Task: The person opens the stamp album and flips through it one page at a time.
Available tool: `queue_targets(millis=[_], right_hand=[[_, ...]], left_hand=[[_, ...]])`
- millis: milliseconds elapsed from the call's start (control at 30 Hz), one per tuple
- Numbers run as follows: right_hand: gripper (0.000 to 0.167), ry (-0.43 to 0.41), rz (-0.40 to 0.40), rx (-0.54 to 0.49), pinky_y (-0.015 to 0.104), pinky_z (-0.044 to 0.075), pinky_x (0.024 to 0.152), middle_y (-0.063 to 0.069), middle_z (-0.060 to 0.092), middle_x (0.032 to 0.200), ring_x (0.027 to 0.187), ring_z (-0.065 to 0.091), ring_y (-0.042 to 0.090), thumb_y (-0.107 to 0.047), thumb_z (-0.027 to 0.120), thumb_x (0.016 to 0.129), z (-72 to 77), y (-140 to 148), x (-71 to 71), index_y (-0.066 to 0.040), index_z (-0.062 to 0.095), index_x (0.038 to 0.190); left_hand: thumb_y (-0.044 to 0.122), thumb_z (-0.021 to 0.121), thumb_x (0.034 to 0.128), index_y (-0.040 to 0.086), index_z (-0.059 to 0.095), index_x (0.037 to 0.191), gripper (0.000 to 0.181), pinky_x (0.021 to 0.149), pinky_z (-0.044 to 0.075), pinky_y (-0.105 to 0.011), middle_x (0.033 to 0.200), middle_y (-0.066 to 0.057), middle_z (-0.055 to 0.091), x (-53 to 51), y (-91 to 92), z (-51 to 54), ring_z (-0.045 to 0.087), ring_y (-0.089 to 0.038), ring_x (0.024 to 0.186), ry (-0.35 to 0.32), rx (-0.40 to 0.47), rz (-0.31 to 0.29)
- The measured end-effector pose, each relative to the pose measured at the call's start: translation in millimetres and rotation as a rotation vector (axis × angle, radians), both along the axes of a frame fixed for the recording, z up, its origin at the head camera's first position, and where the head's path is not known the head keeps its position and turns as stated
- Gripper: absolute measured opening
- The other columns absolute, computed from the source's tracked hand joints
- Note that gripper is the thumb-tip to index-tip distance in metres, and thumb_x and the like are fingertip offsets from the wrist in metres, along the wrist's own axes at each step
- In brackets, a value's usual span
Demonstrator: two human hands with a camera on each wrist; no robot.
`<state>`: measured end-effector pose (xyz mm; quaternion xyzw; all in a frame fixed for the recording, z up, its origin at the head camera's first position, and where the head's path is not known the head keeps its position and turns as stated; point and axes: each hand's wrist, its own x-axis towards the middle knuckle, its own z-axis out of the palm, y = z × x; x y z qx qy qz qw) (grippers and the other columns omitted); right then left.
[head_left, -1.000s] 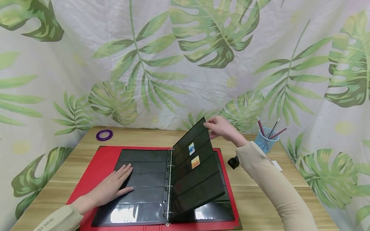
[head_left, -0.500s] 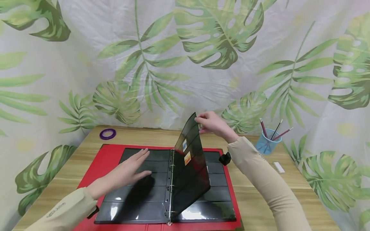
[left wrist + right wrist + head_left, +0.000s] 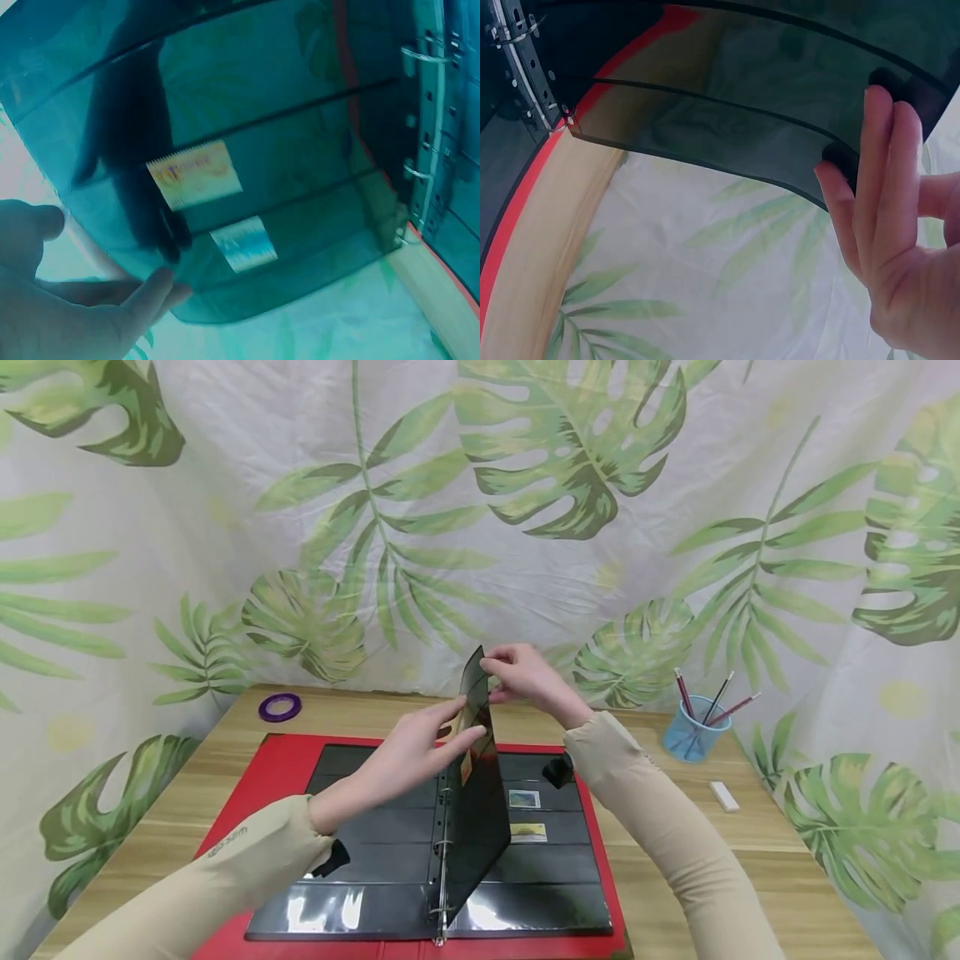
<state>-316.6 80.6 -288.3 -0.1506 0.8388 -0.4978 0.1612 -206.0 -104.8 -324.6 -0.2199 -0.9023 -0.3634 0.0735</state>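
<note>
A dark, see-through stock page (image 3: 480,802) stands nearly upright on the rings of a red album (image 3: 281,760). My right hand (image 3: 528,677) pinches its upper outer corner, fingers against one face. My left hand (image 3: 408,747) is raised at the page's left side, thumb and fingers spread, fingertips at its outer edge; whether they touch cannot be told. An orange stamp (image 3: 196,175) and a blue stamp (image 3: 245,244) sit in the page's pockets. On the right-hand page beneath, a bluish stamp (image 3: 523,798) and a yellow stamp (image 3: 528,832) show.
Behind the album, a purple ring-shaped roll (image 3: 280,707) lies at the back left. A blue mesh cup (image 3: 693,735) with pencils stands at the right, a white eraser (image 3: 724,796) in front of it. A leaf-printed cloth (image 3: 420,527) hangs behind the table.
The lifted page has swung left from leaning right to nearly upright, with my right hand holding it. My left hand has left the flat left page and moved up and right to the lifted page.
</note>
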Motion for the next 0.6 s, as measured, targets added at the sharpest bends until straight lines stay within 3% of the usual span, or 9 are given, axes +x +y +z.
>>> queue_targets(millis=[67,233,367,467,600], right_hand=[[0.038,0.004,0.001,-0.010,0.025,0.060,0.069,0.017,0.056,0.136,0.063,0.063,0.008,-0.022,0.050,0.103,-0.4,-2.6,0.7,-0.001,0.057,0.133],[0.039,0.007,-0.007,-0.032,0.027,0.061,0.069,0.018,0.056,0.137,0.063,0.064,0.009,-0.022,0.051,0.103,-2.1,-8.2,2.2,-0.001,0.057,0.135],[0.038,0.021,-0.009,-0.047,0.031,0.062,0.072,0.017,0.061,0.131,0.064,0.065,0.009,-0.025,0.054,0.102,-3.1,-11.9,3.4,-0.002,0.059,0.132],[0.036,0.036,0.006,-0.062,0.033,0.062,0.073,0.019,0.065,0.124,0.065,0.068,0.009,-0.028,0.056,0.101,-4.0,-13.0,4.2,-0.003,0.062,0.127],[0.035,0.052,0.022,-0.077,0.031,0.062,0.071,0.018,0.069,0.117,0.071,0.074,0.017,-0.031,0.057,0.100,-6.4,-11.9,5.9,-0.004,0.064,0.122]], left_hand=[[0.041,0.059,0.0982,0.000,0.046,0.146,0.065,0.089,0.058,-0.045,0.138,-0.022,0.059,-0.6,5.6,3.0,0.069,-0.035,0.111,-0.047,0.017,0.016],[0.051,0.057,0.0963,0.006,0.053,0.137,0.061,0.077,0.053,-0.038,0.120,-0.013,0.069,-1.9,12.2,7.8,0.068,-0.026,0.097,-0.162,0.006,0.036],[0.046,0.058,0.0968,0.004,0.050,0.141,0.062,0.095,0.054,-0.044,0.134,-0.015,0.064,-1.4,10.0,12.8,0.064,-0.030,0.120,-0.237,0.038,0.035],[0.036,0.055,0.0987,0.000,0.043,0.147,0.061,0.107,0.047,-0.050,0.145,-0.019,0.055,-0.8,5.6,17.4,0.054,-0.034,0.134,-0.304,0.091,0.021],[0.023,0.048,0.0987,-0.003,0.040,0.147,0.056,0.106,0.049,-0.047,0.147,-0.022,0.051,0.2,-2.3,22.1,0.054,-0.035,0.133,-0.357,0.132,0.017]])
